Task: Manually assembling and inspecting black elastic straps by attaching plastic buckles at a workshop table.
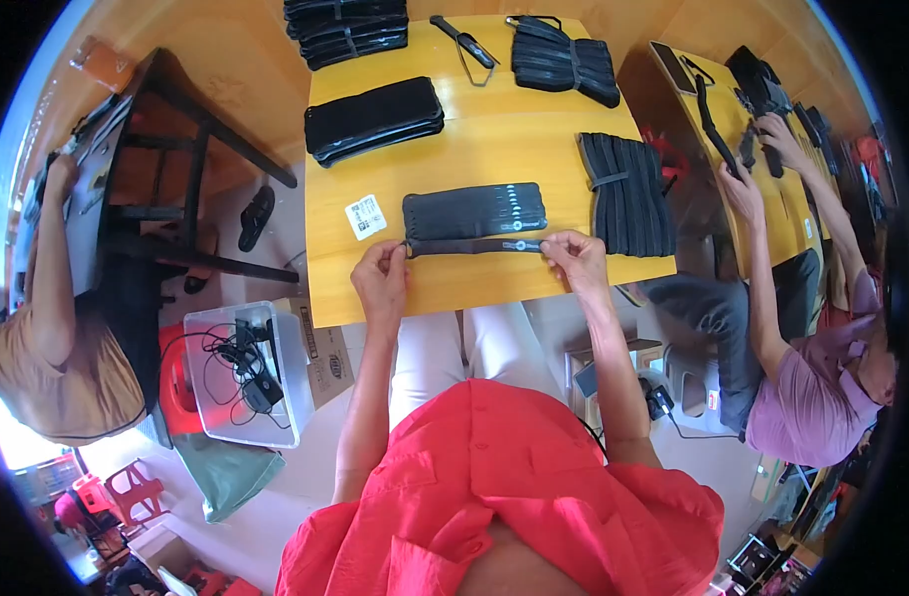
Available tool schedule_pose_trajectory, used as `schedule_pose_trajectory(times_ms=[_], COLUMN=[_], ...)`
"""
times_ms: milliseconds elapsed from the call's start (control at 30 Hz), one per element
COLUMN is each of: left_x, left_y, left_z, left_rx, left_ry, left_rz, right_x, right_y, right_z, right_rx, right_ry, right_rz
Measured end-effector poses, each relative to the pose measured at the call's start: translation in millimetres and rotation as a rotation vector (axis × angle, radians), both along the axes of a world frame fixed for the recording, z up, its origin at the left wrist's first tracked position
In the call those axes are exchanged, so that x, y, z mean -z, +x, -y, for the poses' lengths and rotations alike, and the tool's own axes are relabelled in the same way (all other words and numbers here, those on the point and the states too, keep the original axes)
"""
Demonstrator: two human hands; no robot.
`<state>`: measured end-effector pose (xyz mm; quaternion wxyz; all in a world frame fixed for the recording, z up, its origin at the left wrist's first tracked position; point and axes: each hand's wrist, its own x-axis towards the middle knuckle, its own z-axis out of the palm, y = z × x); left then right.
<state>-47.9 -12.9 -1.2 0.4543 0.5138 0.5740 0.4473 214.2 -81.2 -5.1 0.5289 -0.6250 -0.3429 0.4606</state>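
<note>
A flat black strap (464,246) with a pale printed mark is stretched straight between my hands, close to the table's near edge. My left hand (380,283) pinches its left end, while my right hand (580,264) grips the right end between thumb and fingers. Just beyond it, and close against it, lies an overlapping row of similar black straps (459,211), their pale marks lined up toward the right. A white label card (365,217) with a square code sits left of that row.
The yellow table (514,139) carries bundled black straps (628,194) at right, a black stack (375,117), another stack (347,35), a tied bundle (564,62) and a looped strap (464,48). Co-workers sit left and right. A plastic bin (293,387) with cables stands on the floor.
</note>
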Motion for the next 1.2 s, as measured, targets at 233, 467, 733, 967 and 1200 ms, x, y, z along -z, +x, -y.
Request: schedule_pose_trajectory(times_ms=[233, 467, 733, 967, 1200], left_x=[12.4, 25.4, 31.3, 28.3, 21.2], left_y=[9.4, 12.1, 11.8, 13.7, 16.5], left_z=[-3.0, -2.7, -2.1, -2.5, -2.4], left_rx=[-0.031, -0.066, -0.073, -0.074, -0.066], left_ry=[0.046, 0.107, 0.095, 0.094, 0.121], left_rz=[-0.091, -0.092, -0.100, -0.101, -0.164], right_x=[11.3, 12.0, 9.9, 7.3, 12.3], right_y=[2.1, -0.1, -3.7, -7.2, -7.0], right_z=[-13.7, -15.4, -23.9, -25.5, -25.8], right_rx=[0.061, 0.142, 0.161, 0.197, 0.213], right_ry=[-0.010, 0.025, 0.087, 0.085, 0.103], right_rz=[0.075, 0.428, 0.512, 0.513, 0.520])
